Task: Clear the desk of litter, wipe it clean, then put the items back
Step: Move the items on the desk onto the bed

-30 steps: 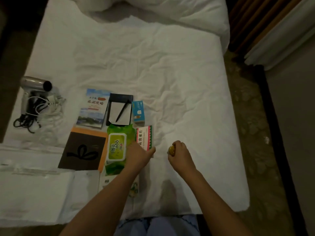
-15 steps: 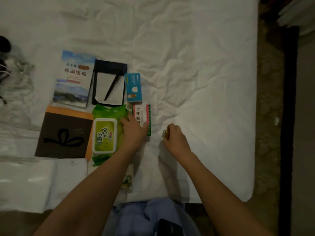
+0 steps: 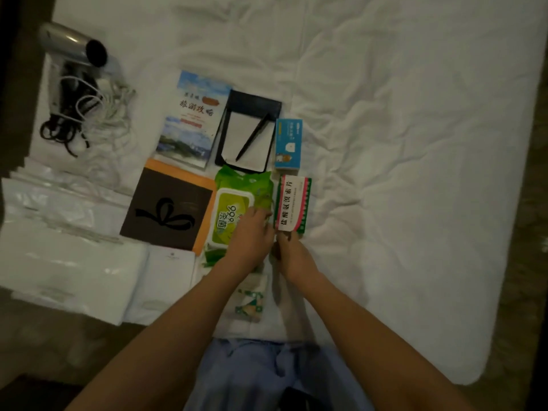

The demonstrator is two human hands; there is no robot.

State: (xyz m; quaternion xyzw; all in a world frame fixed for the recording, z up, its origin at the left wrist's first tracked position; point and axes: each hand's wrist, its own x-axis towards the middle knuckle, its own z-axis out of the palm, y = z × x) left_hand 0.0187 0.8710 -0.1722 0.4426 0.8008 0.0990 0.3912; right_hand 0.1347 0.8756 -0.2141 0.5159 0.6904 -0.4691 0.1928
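White bedsheet (image 3: 385, 143), items in rows. Right hand (image 3: 292, 256), whether grasping cannot be told, meets the medicine box (image 3: 292, 203) at its near end; left hand (image 3: 252, 238) rests flat, released, on the wet-wipes pack (image 3: 234, 215). Risk: a nudge skews the box against the blue carton (image 3: 288, 143) beyond.

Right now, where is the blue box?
In the head view, the blue box lies on the white sheet, right of the notepad, just above the medicine box.
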